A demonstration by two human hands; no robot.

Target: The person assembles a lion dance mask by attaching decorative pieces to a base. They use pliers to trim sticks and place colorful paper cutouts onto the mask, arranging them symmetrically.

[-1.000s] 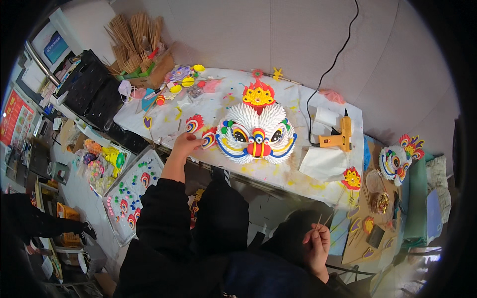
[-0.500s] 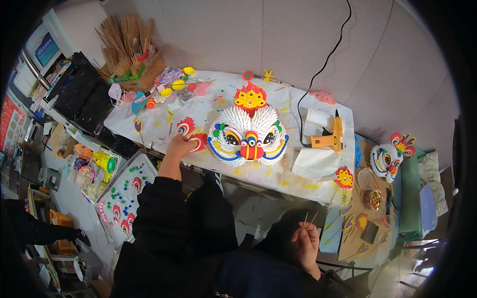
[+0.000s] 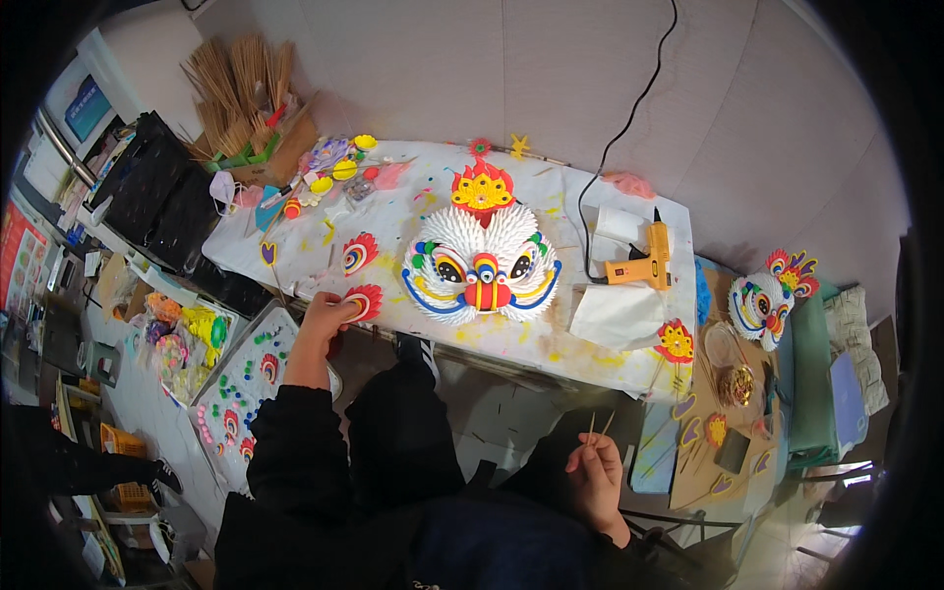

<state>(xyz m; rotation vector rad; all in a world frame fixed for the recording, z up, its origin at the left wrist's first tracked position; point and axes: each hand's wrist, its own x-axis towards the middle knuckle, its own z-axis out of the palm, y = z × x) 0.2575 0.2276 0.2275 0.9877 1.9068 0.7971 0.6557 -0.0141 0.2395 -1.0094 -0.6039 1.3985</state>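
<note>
My left hand (image 3: pixel 326 323) is at the table's near edge, fingers pinched on the lower end of a red flame-edged ear piece (image 3: pixel 365 301) with striped rings. A matching ear piece (image 3: pixel 360 253) lies just beyond it on the table. To the right sits a white lion mask (image 3: pixel 483 270) with a red nose, blue-and-yellow mouth bands and a red-and-yellow flame crest (image 3: pixel 483 187). Over my lap, my right hand (image 3: pixel 597 474) is closed on two thin wooden sticks (image 3: pixel 601 425), their pointed tips upward and spread apart.
A yellow glue gun (image 3: pixel 644 258) with a black cord rests beside paper sheets (image 3: pixel 618 317) on the table's right. A second, smaller lion mask (image 3: pixel 762 310) stands farther right. Bundled bamboo sticks (image 3: pixel 241 93) fill a box at back left. A tray (image 3: pixel 228 393) of small pompoms lies lower left.
My left hand has drawn one ear piece toward the near left, away from the other, so the two now lie apart. My right hand still holds the sticks. The view has shifted slightly.
</note>
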